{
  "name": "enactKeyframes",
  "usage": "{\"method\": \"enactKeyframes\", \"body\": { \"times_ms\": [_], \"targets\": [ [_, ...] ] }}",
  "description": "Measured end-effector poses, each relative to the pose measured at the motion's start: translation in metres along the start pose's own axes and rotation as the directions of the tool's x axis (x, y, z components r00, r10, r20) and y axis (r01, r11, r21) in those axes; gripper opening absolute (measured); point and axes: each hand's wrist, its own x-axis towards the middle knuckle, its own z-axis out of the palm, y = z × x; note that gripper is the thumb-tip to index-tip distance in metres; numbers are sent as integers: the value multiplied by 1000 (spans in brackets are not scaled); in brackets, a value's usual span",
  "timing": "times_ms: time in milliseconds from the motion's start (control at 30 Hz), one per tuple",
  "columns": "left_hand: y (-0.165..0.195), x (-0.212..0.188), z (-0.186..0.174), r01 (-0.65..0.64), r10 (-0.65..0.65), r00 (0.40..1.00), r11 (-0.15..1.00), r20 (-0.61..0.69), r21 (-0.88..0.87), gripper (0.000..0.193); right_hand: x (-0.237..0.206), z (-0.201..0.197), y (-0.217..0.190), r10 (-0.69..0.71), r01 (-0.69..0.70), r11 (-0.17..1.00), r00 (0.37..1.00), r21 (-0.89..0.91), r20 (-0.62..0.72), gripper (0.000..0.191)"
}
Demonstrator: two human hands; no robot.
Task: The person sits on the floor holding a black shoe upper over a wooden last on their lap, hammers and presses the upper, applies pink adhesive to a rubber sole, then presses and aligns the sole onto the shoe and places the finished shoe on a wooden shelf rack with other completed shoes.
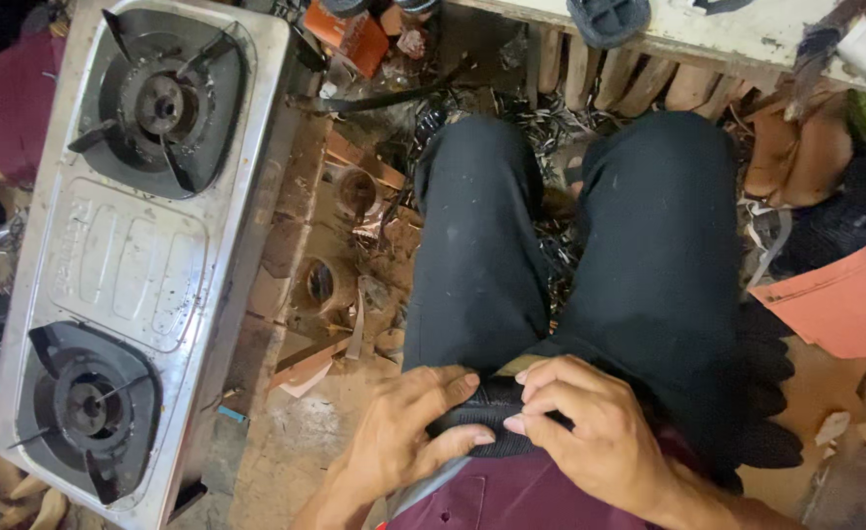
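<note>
Fingers of the left hand [404, 437] curl around the near-left end of a black textured strap [482, 412], thumb under and fingertips over it. Those of the right hand [595, 432] bend down onto the strap's right end, pinching it from above. It lies across the lap at the near edge, between dark trousers [649, 265] and a maroon shirt [512, 496].

To the left stands a steel two-burner gas stove [129, 265], running from near to far, its burners dark with soot. Between stove and legs, the wooden floor [296, 432] is littered with leather scraps [354, 245], offcuts and dust. Farther off, a pale workbench edge [737, 34] crosses the far right, with a dark sandal sole [608, 18] lying on it. At the right sits an orange sheet [845, 294], with tan leather pieces [796, 157] beyond it.
</note>
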Motion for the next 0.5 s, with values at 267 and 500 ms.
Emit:
{"method": "enactKeyframes", "body": {
  "times_ms": [267,500],
  "targets": [
    [4,15,1,53,-59,995,996,77,74,65,20,-21,24,324,-338,941,914,18,243,37],
    [15,14,-3,421,-429,893,903,138,85,61,-4,-52,22,137,-94,981,957,-172,255,38]
  ]
}}
